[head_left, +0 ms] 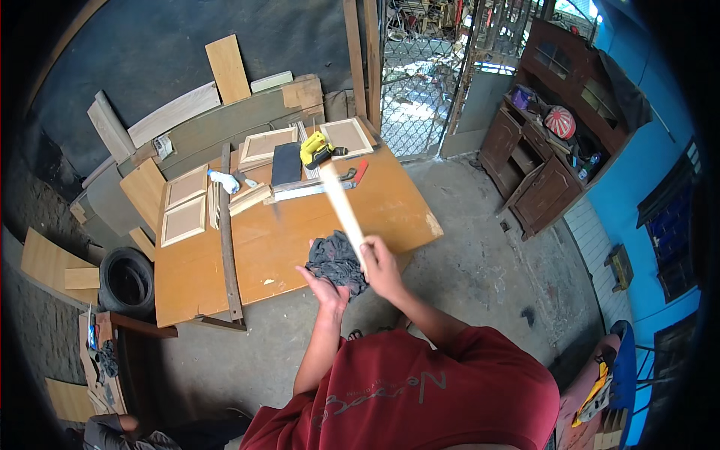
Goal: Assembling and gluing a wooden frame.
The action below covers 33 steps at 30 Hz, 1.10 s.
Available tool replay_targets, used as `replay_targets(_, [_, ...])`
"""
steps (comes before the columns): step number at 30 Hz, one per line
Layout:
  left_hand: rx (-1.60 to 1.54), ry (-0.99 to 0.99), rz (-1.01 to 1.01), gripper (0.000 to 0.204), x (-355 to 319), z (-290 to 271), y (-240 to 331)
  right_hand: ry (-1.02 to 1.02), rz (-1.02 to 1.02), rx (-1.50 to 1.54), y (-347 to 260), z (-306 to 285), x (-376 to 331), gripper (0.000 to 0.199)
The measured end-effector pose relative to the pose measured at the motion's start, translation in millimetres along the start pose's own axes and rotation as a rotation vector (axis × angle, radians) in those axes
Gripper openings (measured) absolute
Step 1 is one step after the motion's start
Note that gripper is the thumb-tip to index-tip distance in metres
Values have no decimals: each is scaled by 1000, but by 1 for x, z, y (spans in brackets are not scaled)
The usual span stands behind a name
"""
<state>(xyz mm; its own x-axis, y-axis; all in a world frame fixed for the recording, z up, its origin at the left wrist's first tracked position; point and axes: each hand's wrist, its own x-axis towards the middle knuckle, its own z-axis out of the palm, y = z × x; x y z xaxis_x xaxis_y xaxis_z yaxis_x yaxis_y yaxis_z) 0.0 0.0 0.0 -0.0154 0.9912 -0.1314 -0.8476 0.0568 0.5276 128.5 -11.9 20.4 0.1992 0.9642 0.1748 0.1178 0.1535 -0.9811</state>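
A crumpled dark grey cloth (328, 259) rests in my left hand (328, 291), palm turned up and thumb stretched out to the side; the cloth hides its other fingers. Closed around the lower end of a pale wooden strip (345, 214) is my right hand (383, 270). The strip slants up and away over the table, smeared by motion at its far end. Its near end lies against the cloth's right side. Both hands are above the near edge of the orange-brown wooden table (300, 225).
On the table are framed panels (184, 221), a long dark wooden bar (227, 240), a yellow-black power tool (316, 150), a red-handled saw (360, 172) and a white bottle (223, 181). Tyres (127, 281) stand left, a brown cabinet (551, 135) right. Another person's sleeve (105, 433) shows lower left.
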Motion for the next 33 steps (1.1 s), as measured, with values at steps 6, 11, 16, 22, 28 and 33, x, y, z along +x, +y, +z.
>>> replay_targets(6, [-456,-45,-231,73,-23,12,-11,90,-73,-188,29,-17,-24,21])
replay_targets(11, [-239,-123,-309,45,-2,1,-24,-27,-41,-211,14,-20,-15,24])
replay_targets(16, [108,-144,-212,38,-2,9,-33,-70,-171,-174,24,-20,-28,38])
replay_targets(22, [273,-93,-262,33,-7,4,-40,-187,-8,-346,16,-34,-31,46])
replay_targets(28, [273,-3,-153,20,2,-2,-53,-35,-180,-340,40,-19,-31,61])
replay_targets(33, [220,185,-22,26,23,-22,-48,-81,-41,-301,63,-14,-24,62])
